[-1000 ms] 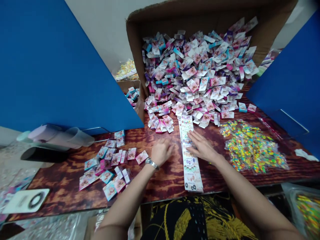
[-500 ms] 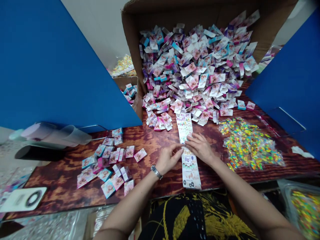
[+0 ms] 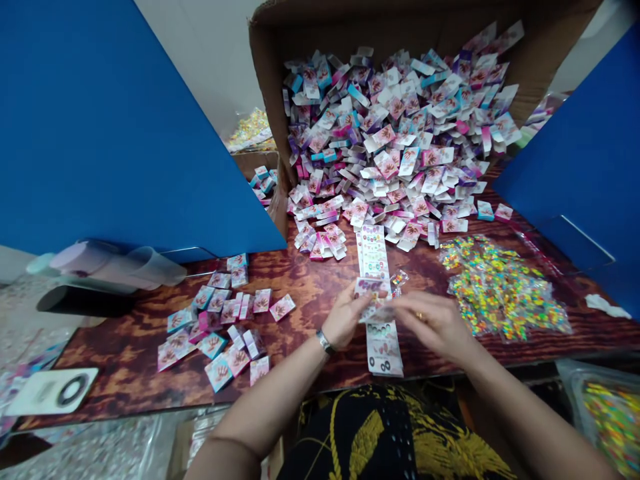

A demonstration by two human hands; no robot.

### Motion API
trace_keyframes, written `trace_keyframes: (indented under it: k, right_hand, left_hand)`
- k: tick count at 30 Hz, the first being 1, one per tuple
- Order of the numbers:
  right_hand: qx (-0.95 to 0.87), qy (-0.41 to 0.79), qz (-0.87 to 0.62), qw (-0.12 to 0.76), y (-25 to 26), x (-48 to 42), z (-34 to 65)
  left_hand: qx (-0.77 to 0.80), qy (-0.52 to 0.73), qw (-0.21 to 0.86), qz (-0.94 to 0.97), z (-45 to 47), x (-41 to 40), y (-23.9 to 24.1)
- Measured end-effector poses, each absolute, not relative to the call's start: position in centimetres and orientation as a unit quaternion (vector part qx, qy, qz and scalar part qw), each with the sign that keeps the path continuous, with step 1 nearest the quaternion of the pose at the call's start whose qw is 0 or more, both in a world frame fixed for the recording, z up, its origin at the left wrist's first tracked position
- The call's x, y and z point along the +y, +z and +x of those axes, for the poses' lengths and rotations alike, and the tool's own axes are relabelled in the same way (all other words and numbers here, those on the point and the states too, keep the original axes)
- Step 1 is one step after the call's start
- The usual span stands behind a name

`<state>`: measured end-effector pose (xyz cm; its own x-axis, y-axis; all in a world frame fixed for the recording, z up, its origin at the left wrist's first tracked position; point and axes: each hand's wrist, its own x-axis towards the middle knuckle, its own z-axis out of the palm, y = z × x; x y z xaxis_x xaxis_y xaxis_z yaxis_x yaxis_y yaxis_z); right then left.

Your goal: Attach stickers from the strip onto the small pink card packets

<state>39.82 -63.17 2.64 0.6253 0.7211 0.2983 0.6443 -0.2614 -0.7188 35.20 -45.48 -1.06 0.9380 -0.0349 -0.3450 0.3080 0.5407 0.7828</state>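
My left hand (image 3: 345,315) and my right hand (image 3: 434,325) meet above a long stack of white sticker sheets (image 3: 376,257) lying on the brown table (image 3: 320,280). Between them they pinch a small sticker sheet (image 3: 371,288), lifted just off the stack. A tiny clear packet of coloured bits (image 3: 399,279) shows beside that sheet, near my right fingers. A watch is on my left wrist, a ring on my right hand.
A tipped cardboard box (image 3: 270,73) spills a heap of small pink, white and blue cartons (image 3: 395,140) onto the table. Filled cartons (image 3: 220,327) lie at the left, clear bags of coloured bits (image 3: 500,287) at the right. Blue panels (image 3: 100,127) flank the table.
Both hands lay flat on the sticker stack before. They have now drawn toward me and closed on one small sheet, lifting it off the stack.
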Motion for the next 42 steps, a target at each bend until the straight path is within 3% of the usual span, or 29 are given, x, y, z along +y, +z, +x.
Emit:
trace_keyframes:
  k: [6,9,12,16,22,26,29,32,37,42]
  right_hand:
    - [-0.292,-0.087,-0.856,0.419,1.1,-62.0,41.9]
    - [-0.374,-0.155,-0.834,0.375,0.0,-61.9,40.8]
    - [-0.506,-0.177,-0.798,0.276,-1.3,-62.0,39.5]
    - [-0.529,-0.172,-0.795,0.240,-2.6,-62.1,39.2]
    - [-0.382,-0.037,-0.827,0.411,-2.3,-61.5,39.9]
    - [-0.235,0.032,-0.855,0.460,-2.6,-60.9,39.8]
    - [-0.253,0.049,-0.856,0.448,-3.4,-61.2,40.8]
    - [-0.328,0.066,-0.850,0.408,-4.8,-62.5,43.6]
    - [-0.321,0.020,-0.918,0.233,-8.7,-64.8,48.8]
    - [-0.316,0.030,-0.912,0.259,-9.2,-66.1,49.2]
  left_hand:
    - [0.013,-0.132,0.758,0.638,34.3,-45.2,-2.0]
    - [0.075,-0.062,0.782,0.616,34.8,-45.4,-2.3]
    - [0.158,-0.045,0.850,0.501,35.4,-45.4,-2.2]
    - [0.167,-0.105,0.906,0.376,35.6,-44.5,-1.8]
    - [0.120,-0.133,0.896,0.407,34.9,-44.1,-1.4]
    - [0.048,-0.129,0.817,0.560,35.0,-44.5,-1.7]
    - [0.041,-0.100,0.761,0.640,35.2,-44.7,-2.6]
    - [0.096,-0.096,0.787,0.602,35.2,-44.9,-3.8]
    - [0.160,-0.060,0.815,0.553,35.3,-45.0,-4.4]
    - [0.194,-0.003,0.824,0.533,35.8,-44.6,-4.5]
